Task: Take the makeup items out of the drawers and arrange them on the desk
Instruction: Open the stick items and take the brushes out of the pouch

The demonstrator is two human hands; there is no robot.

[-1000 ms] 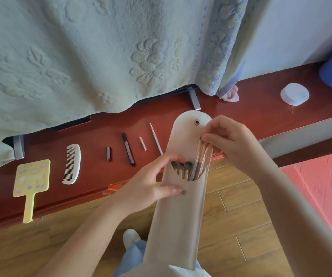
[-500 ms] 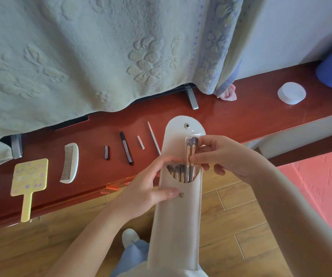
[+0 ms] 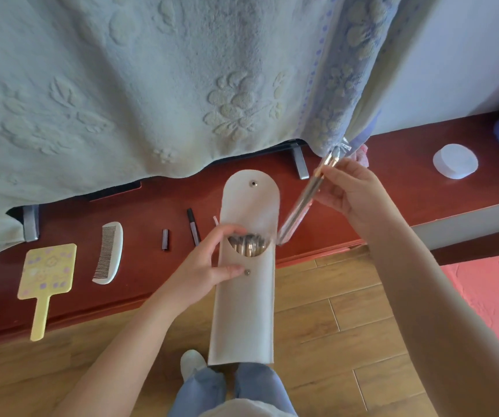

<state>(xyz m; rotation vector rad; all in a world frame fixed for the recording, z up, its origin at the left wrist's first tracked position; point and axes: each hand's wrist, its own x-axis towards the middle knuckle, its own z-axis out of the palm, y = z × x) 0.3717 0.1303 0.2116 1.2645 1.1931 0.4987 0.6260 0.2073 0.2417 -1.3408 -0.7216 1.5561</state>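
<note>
While the beige brush pouch point(image 3: 243, 311) is gripped at its opening by the left hand point(image 3: 209, 266), a clear-wrapped bundle of makeup brushes point(image 3: 302, 200) is pinched in the right hand point(image 3: 353, 194) — held slanted beside the pouch, above the red desk point(image 3: 392, 182). More brushes point(image 3: 248, 243) are lodged inside it.

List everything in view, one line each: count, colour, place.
pouch: one, beige, flap open, upright before the desk edge
brushes: several, count unclear, heads at pouch mouth
wrapped brushes: seemingly two, gold-handled, clear wrap, right of pouch
mirror: one, yellow, desk far left
comb: one, white, right of mirror
tube: one, dark, right of comb
pen: one, black, between tube and pouch
stick: one, white, partly behind pouch
jar: one, white, desk right
blanket: one, pale green, draped above desk
desk: one, red-brown
floor: wood, below
left hand: fingers grip pouch mouth
right hand: fingers pinch wrapped brushes
</note>
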